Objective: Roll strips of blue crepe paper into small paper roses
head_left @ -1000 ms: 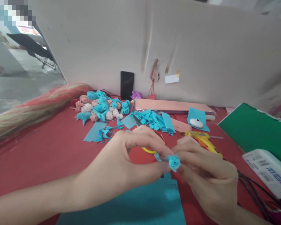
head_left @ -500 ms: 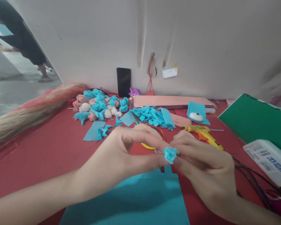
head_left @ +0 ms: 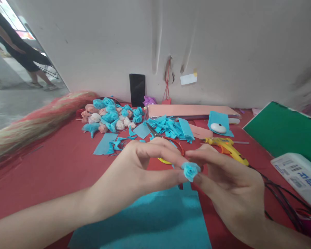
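Observation:
A small blue crepe paper rose (head_left: 191,171) is held between both hands above the table, its swirled petals facing me. My left hand (head_left: 145,169) pinches its left side between thumb and fingers. On the right side, my right hand (head_left: 230,183) grips it with thumb and index finger; its other fingers are partly hidden. Below lies a large sheet of blue crepe paper (head_left: 150,221). Scissors (head_left: 164,160) with red and yellow handles rest behind my left hand, partly covered by it. Cut blue paper strips (head_left: 168,127) are piled beyond.
Finished blue, pink and white paper flowers (head_left: 110,116) lie heaped at back left. A yellow glue gun (head_left: 228,147), a white power strip (head_left: 298,178) with cables and a green board (head_left: 287,135) are on the right. A phone (head_left: 137,90) leans on the wall. Someone stands far left.
My right hand's fingers have loosened and spread a little around the rose, which turns slightly and shows more of its petals. In the background, the person at far left has shifted position.

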A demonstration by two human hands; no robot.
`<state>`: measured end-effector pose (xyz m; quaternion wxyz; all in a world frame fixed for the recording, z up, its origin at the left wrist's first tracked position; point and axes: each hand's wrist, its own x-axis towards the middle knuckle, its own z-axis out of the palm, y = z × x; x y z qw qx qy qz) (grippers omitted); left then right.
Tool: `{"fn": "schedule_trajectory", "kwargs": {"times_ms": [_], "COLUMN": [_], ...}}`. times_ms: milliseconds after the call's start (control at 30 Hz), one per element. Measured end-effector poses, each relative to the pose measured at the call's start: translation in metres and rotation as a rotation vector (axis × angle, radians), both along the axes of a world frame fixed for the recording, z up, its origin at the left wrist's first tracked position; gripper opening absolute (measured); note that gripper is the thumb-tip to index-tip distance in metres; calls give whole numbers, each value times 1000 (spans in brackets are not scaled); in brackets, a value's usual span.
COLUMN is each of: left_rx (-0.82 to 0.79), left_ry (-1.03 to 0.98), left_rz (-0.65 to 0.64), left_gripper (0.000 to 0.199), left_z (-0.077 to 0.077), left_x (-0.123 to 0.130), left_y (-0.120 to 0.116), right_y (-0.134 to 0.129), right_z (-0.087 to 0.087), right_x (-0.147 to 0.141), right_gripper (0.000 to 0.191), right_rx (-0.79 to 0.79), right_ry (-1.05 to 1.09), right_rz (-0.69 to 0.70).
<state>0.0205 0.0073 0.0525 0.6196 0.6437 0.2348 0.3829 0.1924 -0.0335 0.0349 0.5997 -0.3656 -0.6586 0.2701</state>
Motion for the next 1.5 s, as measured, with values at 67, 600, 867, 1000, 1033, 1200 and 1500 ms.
{"fn": "schedule_trajectory", "kwargs": {"times_ms": [67,600,867,1000,1033,1200,1500], "left_rx": [-13,-67,-10,38,54,171,142], "left_ry": [-20,6,-9,-24,-30,-73,-66], "left_rz": [3,84,119,137,143,159,183], "left_gripper": [19,10,10,13,13,14,11], "left_z": [-1,-2,-5,-5,-6,-8,-11], "left_x": [0,1,3,3,3,3,7], "left_y": [0,1,-1,0,0,0,2], "right_y": [-1,7,4,3,2,0,4], "right_z": [0,-3,2,3,2,0,-2], "right_x": [-1,5,1,0,0,0,-2], "right_gripper": [38,5,7,5,5,8,7], "right_rx": [33,-467,-644,-645,-636,-578,-594], "right_ry": [-12,316,415,404,400,404,464], "right_rz": [-13,247,318,307,304,352,457]}}
